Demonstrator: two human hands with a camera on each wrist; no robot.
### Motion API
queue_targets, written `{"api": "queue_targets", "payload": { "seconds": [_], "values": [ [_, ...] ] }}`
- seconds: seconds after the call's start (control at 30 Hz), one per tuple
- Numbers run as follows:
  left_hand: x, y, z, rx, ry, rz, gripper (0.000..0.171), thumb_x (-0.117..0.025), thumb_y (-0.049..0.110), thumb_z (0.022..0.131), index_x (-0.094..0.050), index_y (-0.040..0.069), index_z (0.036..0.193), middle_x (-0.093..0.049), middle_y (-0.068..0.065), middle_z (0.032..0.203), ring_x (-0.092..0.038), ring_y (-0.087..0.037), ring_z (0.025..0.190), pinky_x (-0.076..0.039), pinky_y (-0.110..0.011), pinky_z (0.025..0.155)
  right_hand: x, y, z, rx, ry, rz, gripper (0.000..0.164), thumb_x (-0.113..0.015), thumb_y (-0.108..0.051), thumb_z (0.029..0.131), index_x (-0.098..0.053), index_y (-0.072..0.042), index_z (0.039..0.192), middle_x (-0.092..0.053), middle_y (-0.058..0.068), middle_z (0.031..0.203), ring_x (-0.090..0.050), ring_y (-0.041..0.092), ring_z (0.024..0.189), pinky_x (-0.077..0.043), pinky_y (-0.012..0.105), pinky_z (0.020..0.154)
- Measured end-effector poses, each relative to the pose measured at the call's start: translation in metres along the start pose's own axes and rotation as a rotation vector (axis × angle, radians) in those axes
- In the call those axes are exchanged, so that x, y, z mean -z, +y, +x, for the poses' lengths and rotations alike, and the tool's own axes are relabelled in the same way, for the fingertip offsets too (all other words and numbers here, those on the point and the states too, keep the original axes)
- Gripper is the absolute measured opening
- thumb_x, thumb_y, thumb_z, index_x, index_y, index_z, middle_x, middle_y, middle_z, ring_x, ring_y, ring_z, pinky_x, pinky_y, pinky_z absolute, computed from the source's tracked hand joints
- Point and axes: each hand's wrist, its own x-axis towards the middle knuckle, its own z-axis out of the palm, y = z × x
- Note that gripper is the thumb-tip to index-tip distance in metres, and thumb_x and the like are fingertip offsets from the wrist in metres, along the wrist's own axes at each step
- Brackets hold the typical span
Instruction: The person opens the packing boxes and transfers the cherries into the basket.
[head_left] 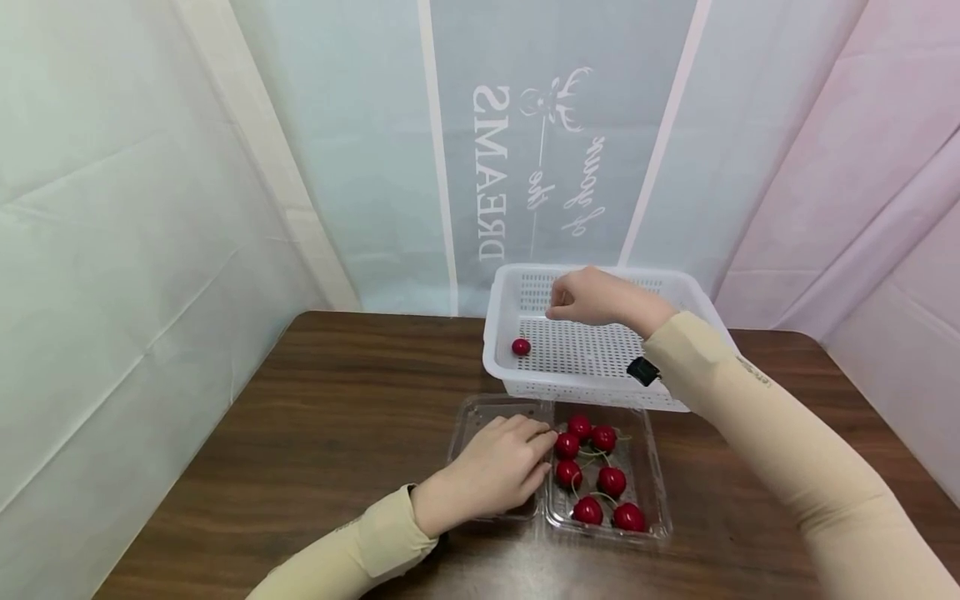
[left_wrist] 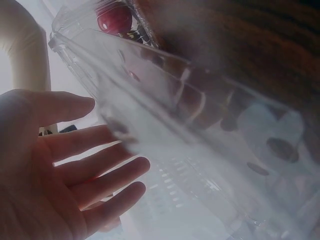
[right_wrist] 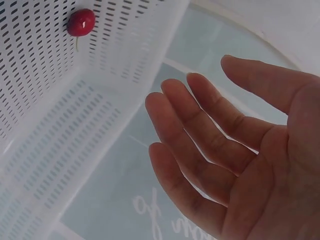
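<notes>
Over the white perforated basket (head_left: 592, 390), my right hand (head_left: 596, 297) hangs with nothing in it, its fingers loosely bent apart in the right wrist view. One red cherry (head_left: 521, 347) lies on the basket floor at the left; its short stem shows in the right wrist view. My left hand (head_left: 491, 467) is over the lid half (head_left: 467, 425) of a clear plastic clamshell, fingertips at the fold near the fruit. In the left wrist view its fingers are spread beside the clear plastic and grip nothing. Several red cherries (head_left: 611, 482) with green stems lie in the clamshell's right half (head_left: 660, 508).
The basket stands at the back of the dark wooden table (head_left: 315, 433), right behind the clamshell. Behind the table hangs a pale printed curtain (head_left: 375, 150), with light cloth (head_left: 112, 250) along the left side.
</notes>
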Motion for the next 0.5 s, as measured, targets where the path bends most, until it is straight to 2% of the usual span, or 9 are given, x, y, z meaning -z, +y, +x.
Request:
{"api": "queue_targets", "payload": {
  "seconds": [0.3, 0.5],
  "values": [
    [-0.001, -0.002, 0.000, -0.005, 0.010, -0.003, 0.034, -0.062, 0.031, 0.088, -0.066, 0.012, 0.116, -0.065, -0.001, 0.115, -0.059, -0.015, 0.106, -0.049, -0.030, 0.081, -0.001, -0.003, -0.025, 0.039, 0.083, 0.047, 0.017, -0.062, -0.026, 0.091, -0.070, -0.010, 0.090, -0.069, 0.003, 0.084, -0.061, 0.014, 0.072, -0.052, 0.035, 0.069],
    [-0.002, -0.001, 0.000, -0.004, 0.007, 0.002, 0.035, -0.061, 0.032, 0.089, -0.066, 0.012, 0.117, -0.065, -0.001, 0.116, -0.059, -0.015, 0.106, -0.049, -0.030, 0.082, -0.007, -0.006, -0.040, 0.030, 0.134, 0.094, 0.015, -0.063, -0.023, 0.090, -0.069, -0.009, 0.088, -0.070, 0.003, 0.082, -0.059, 0.012, 0.065, -0.051, 0.032, 0.063]
  ]
}}
